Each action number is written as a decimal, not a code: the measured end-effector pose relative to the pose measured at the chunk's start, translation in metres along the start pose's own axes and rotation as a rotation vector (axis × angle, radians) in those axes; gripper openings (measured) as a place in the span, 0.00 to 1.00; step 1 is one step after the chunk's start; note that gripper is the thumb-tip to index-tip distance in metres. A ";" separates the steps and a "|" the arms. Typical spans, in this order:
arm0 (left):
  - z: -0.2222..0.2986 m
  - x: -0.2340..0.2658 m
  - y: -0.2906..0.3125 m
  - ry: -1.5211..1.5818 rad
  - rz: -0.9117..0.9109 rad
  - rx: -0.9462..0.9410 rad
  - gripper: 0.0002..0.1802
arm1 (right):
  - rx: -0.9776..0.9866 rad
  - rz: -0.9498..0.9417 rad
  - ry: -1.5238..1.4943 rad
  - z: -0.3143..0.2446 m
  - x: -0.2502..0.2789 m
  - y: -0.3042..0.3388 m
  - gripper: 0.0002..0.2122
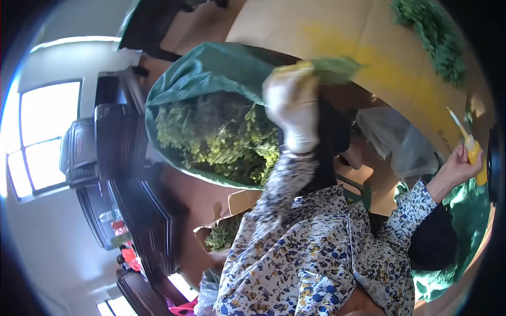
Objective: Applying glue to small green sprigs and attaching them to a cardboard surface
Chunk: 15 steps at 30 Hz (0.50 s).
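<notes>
My left hand point(292, 108) wears a white glove with yellow near the fingertips and is smeared by motion. It is over the right side of an open green sack, and a blurred green leafy sprig point(337, 68) sticks out to the right from its fingers. My bare right hand point(457, 167) is raised at the far right, its fingers closed around a yellow tool point(475, 158) with a slim pale tip pointing up and left. The green sack point(197, 68) bulges with leafy green stems point(226, 142).
A tan work surface point(279, 23) with a yellow stain spans the top, a green foliage bunch point(440, 45) at its far right. Below its edge hangs a clear plastic bag point(398, 139). A cardboard box point(242, 201) with greenery stands lower left; dark carved furniture point(139, 216) lines the left.
</notes>
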<state>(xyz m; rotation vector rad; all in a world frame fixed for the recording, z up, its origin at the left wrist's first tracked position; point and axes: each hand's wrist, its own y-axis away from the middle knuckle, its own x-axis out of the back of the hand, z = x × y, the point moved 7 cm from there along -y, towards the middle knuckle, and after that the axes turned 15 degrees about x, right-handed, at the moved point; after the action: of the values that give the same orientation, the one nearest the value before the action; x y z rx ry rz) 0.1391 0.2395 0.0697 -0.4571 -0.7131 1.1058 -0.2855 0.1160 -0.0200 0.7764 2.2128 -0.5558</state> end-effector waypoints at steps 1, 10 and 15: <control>-0.015 0.038 -0.019 0.016 0.120 0.066 0.08 | -0.016 -0.011 -0.022 0.004 -0.001 -0.002 0.10; -0.161 0.284 -0.093 -0.091 0.490 0.672 0.17 | -0.216 -0.121 -0.074 0.048 -0.021 0.005 0.13; -0.126 0.263 -0.104 -0.973 0.376 0.059 0.30 | -0.205 -0.085 -0.049 0.043 -0.031 0.009 0.14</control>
<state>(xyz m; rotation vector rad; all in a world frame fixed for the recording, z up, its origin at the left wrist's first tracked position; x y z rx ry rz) 0.3669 0.4422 0.1266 0.0423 -1.4714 1.7148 -0.2414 0.0860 -0.0261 0.5585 2.2230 -0.3764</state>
